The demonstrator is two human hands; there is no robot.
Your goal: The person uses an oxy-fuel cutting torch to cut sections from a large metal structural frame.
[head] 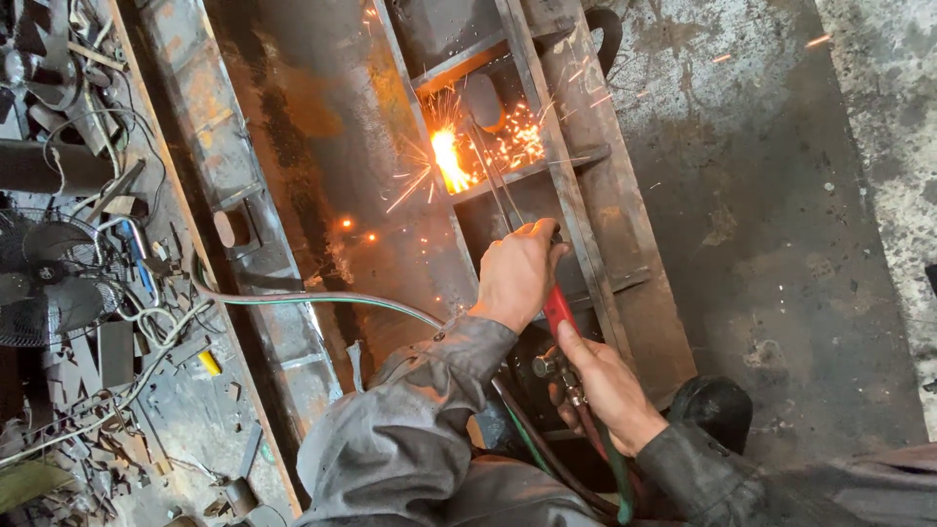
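Observation:
A cutting torch (558, 310) with a red handle and long thin tubes reaches up to a rusty steel frame (571, 210). At its tip a bright orange flame (447, 156) throws sparks over the metal. My left hand (515, 275) grips the torch at the front of the handle. My right hand (607, 383) holds its rear end by the brass valves, where red and green hoses (610, 466) trail down. Both arms wear grey sleeves.
A large rusty steel plate (312, 127) lies left of the frame. A hose (322, 299) crosses it. Scrap metal, cables and a black fan (44, 278) clutter the left side. Stained concrete floor (781, 215) lies right. A black boot (717, 405) is by my right wrist.

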